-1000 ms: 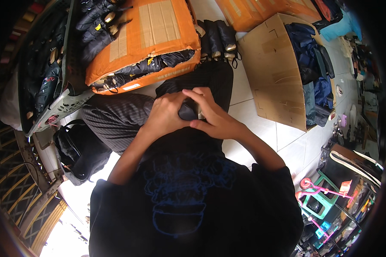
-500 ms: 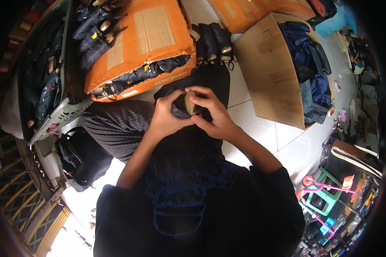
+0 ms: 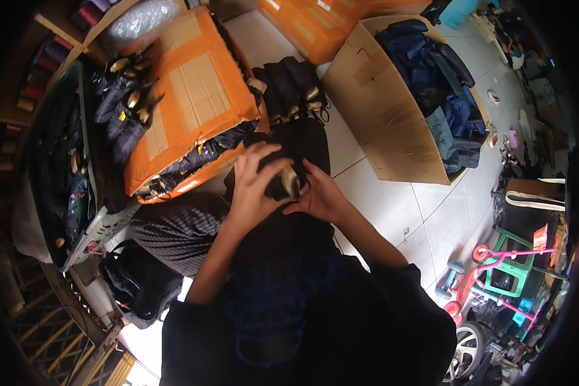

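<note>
Over my lap, what looks like a black folded umbrella [image 3: 290,181] is between my two hands, its tan, wooden-looking handle end facing up toward me. My left hand [image 3: 253,188] curves round its left side, fingers bent over the top. On the other side, my right hand [image 3: 321,195] holds it low down, with thumb and fingers curled about the dark part. Much of its dark body is hidden by my hands and blends with my black clothing. Just beyond my knee lie several similar black bundles with tan ends [image 3: 289,87].
An orange-taped carton [image 3: 196,96] with black bundles in its torn side stands ahead left, more bundles on top. Ahead right is an open cardboard box [image 3: 386,109] of dark blue fabric. A crate [image 3: 87,238] and black bag [image 3: 138,280] are left; a pink scooter [image 3: 469,276] is right.
My left fingers have lifted and spread over the umbrella's top, and my right hand has slid lower on it. The handle end has tilted. The whole view has shifted and turned slightly.
</note>
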A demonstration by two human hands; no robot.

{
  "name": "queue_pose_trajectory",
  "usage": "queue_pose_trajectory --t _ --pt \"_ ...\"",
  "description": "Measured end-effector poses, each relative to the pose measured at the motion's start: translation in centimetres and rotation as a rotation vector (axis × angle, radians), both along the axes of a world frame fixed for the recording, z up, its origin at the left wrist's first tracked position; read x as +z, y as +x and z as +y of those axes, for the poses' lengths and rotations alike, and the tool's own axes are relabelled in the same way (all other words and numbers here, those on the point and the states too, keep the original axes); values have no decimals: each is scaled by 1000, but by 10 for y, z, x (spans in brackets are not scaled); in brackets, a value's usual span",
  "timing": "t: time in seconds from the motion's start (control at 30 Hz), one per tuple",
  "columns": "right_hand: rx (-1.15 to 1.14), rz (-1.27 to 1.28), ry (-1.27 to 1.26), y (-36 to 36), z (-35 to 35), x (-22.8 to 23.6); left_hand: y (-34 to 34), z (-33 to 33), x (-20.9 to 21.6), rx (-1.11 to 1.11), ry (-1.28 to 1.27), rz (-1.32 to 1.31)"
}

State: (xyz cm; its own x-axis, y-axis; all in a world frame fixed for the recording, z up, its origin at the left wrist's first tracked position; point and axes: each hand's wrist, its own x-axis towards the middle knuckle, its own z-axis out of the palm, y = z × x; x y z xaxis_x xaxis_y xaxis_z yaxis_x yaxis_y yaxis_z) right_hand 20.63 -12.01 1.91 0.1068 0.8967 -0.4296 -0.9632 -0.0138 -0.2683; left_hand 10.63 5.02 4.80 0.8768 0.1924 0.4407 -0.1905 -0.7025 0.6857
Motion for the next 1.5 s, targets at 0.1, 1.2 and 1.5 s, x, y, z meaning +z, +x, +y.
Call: queue_pose_trajectory --t 0.1,1.2,1.5 --pt "-72 -399 -263 10 9 6 2 -9 -4 -160 152 122" --pt "-284 -1971 -846 208 60 -112 -31 269 -1 939 509 392" --pt "-606 -2129 -635 165 11 -31 -43 262 -2 703 422 218"
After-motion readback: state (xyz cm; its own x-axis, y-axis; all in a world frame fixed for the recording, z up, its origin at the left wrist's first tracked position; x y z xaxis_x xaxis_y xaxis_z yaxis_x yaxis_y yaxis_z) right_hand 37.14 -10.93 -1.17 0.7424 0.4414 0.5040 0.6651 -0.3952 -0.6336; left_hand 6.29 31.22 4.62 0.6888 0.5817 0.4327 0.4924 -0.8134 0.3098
